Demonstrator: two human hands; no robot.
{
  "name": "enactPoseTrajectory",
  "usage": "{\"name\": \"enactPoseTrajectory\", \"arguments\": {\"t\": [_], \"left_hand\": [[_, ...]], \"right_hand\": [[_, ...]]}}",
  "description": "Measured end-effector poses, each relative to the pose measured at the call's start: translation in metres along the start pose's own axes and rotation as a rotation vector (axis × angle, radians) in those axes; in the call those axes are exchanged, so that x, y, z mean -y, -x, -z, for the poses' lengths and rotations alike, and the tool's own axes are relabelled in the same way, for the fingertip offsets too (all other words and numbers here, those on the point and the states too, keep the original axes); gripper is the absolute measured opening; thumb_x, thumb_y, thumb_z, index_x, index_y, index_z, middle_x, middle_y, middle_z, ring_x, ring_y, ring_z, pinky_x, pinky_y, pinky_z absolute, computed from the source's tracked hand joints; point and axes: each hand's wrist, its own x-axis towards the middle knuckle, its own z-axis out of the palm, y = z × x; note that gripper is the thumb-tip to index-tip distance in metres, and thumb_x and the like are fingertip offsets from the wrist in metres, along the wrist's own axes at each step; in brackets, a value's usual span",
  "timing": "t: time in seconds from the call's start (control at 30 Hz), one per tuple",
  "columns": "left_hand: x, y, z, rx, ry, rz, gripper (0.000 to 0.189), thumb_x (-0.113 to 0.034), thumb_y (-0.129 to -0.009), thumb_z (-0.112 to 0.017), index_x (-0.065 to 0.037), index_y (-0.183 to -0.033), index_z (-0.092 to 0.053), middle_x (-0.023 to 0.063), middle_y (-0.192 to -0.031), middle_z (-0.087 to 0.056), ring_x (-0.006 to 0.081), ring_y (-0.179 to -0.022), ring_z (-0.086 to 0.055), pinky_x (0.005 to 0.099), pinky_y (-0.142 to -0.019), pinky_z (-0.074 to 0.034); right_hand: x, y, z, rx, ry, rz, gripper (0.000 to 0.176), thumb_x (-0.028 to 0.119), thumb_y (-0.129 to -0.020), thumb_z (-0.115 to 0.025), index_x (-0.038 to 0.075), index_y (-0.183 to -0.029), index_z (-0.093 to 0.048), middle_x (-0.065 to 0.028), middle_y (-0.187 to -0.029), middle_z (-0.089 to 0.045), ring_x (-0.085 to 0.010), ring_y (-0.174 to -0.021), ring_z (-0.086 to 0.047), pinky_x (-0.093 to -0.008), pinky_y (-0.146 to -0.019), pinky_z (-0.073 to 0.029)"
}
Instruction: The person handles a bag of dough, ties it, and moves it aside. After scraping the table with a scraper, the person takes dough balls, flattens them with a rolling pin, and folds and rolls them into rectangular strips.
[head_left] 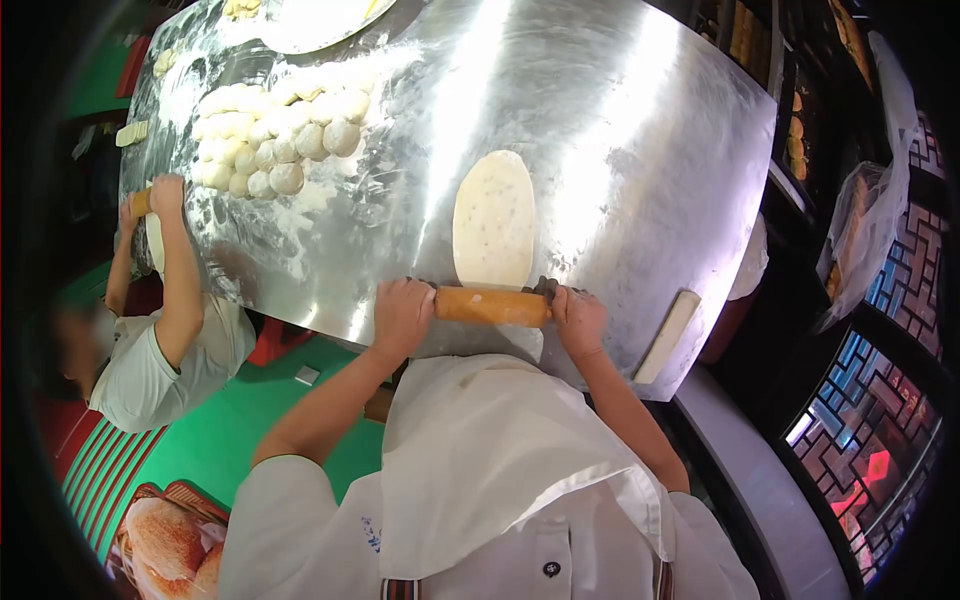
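Observation:
A wooden rolling pin (490,306) lies across the lower part of a flat oval sheet of dough (495,220) on the metal table (640,190). My left hand (404,318) is closed round the pin's left handle, and my right hand (579,320) is closed round its right handle. Below the pin, a short end of the dough shows near the table's front edge. Several floured dough balls (285,145) sit in rows at the upper left of the table.
A co-worker (165,350) at the left holds another rolling pin (141,203) over dough. A pale flat bar (668,337) lies near the right front edge. At the top is a large round tray (320,22). Racks of baked goods stand at the upper right.

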Motion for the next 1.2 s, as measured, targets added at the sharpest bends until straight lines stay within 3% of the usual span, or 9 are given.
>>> {"name": "enactPoseTrajectory", "arguments": {"t": [0.17, 0.3, 0.47, 0.63, 0.7, 0.83, 0.9, 1.07, 1.2], "left_hand": [[0.005, -0.089, -0.01, -0.037, -0.093, -0.143, 0.021, -0.018, -0.089, -0.059, -0.008, -0.071, -0.062, 0.0105, -0.068, -0.062, 0.0286, -0.068, -0.058, 0.0424, -0.074, -0.039], [-0.006, -0.186, -0.01, -0.222, -0.143, -0.08, 0.038, -0.026, -0.093, -0.056, -0.007, -0.06, -0.061, 0.0139, -0.059, -0.059, 0.0338, -0.058, -0.054, 0.0441, -0.073, -0.039], [-0.023, -0.274, 0.01, -0.04, -0.183, 0.019, 0.042, -0.029, -0.096, -0.051, -0.007, -0.062, -0.064, 0.0149, -0.064, -0.063, 0.0345, -0.061, -0.057, 0.0433, -0.077, -0.039], [-0.017, -0.199, -0.003, -0.136, -0.144, -0.048, 0.027, -0.024, -0.094, -0.054, -0.008, -0.074, -0.064, 0.0094, -0.074, -0.065, 0.0281, -0.073, -0.059, 0.0406, -0.08, -0.039], [-0.009, -0.141, -0.02, -0.164, -0.092, -0.108, 0.02, -0.021, -0.091, -0.056, -0.009, -0.077, -0.063, 0.0079, -0.078, -0.062, 0.0269, -0.078, -0.059, 0.041, -0.079, -0.039], [-0.019, -0.035, -0.019, 0.135, -0.183, -0.069, 0.008, -0.017, -0.089, -0.06, -0.012, -0.083, -0.063, 0.0068, -0.081, -0.061, 0.0248, -0.081, -0.058, 0.0413, -0.08, -0.039], [-0.021, -0.013, -0.017, 0.107, -0.106, -0.071, 0.009, -0.017, -0.089, -0.06, -0.012, -0.082, -0.063, 0.0073, -0.08, -0.061, 0.0253, -0.079, -0.058, 0.0415, -0.077, -0.039], [-0.009, -0.034, 0.009, 0.146, 0.0, -0.006, 0.017, -0.02, -0.091, -0.057, -0.011, -0.077, -0.063, 0.0077, -0.071, -0.061, 0.0283, -0.069, -0.057, 0.0422, -0.069, -0.04], [0.032, -0.114, 0.008, -0.021, -0.041, -0.067, 0.031, -0.022, -0.092, -0.058, -0.008, -0.064, -0.061, 0.0107, -0.057, -0.057, 0.034, -0.057, -0.055, 0.042, -0.066, -0.041]], "right_hand": [[-0.02, -0.041, -0.004, -0.042, 0.096, -0.139, 0.034, 0.028, -0.098, -0.048, 0.01, -0.078, -0.068, -0.0141, -0.063, -0.063, -0.0335, -0.056, -0.062, -0.0448, -0.054, -0.049], [-0.039, -0.133, 0.017, -0.202, 0.157, -0.201, 0.041, 0.031, -0.1, -0.045, 0.009, -0.073, -0.066, -0.0168, -0.062, -0.063, -0.0362, -0.055, -0.062, -0.0466, -0.053, -0.048], [-0.054, -0.226, 0.044, -0.15, 0.23, -0.249, 0.047, 0.038, -0.102, -0.038, 0.008, -0.078, -0.065, -0.0173, -0.07, -0.066, -0.0371, -0.066, -0.065, -0.047, -0.06, -0.049], [-0.046, -0.151, 0.031, -0.019, 0.116, -0.226, 0.042, 0.038, -0.102, -0.038, 0.009, -0.084, -0.064, -0.0151, -0.07, -0.065, -0.0372, -0.068, -0.064, -0.0463, -0.064, -0.05], [-0.027, -0.094, 0.032, -0.051, 0.069, -0.08, 0.033, 0.032, -0.098, -0.048, 0.008, -0.081, -0.063, -0.0143, -0.067, -0.063, -0.0365, -0.065, -0.062, -0.046, -0.063, -0.049], [-0.026, 0.009, 0.004, -0.025, 0.048, -0.011, 0.021, 0.019, -0.091, -0.059, 0.009, -0.073, -0.061, -0.0135, -0.065, -0.061, -0.0326, -0.06, -0.059, -0.0451, -0.06, -0.048], [-0.022, 0.028, 0.004, -0.007, 0.029, -0.019, 0.022, 0.02, -0.092, -0.058, 0.009, -0.073, -0.061, -0.0132, -0.064, -0.061, -0.0323, -0.059, -0.059, -0.0447, -0.059, -0.048], [0.001, 0.002, 0.019, 0.093, 0.011, -0.098, 0.027, 0.022, -0.095, -0.055, 0.009, -0.072, -0.061, -0.0131, -0.063, -0.061, -0.0321, -0.059, -0.061, -0.0432, -0.058, -0.049], [0.01, -0.077, 0.002, 0.069, 0.104, -0.136, 0.035, 0.029, -0.099, -0.047, 0.01, -0.075, -0.063, -0.014, -0.061, -0.061, -0.0341, -0.054, -0.061, -0.0464, -0.052, -0.049]]}}
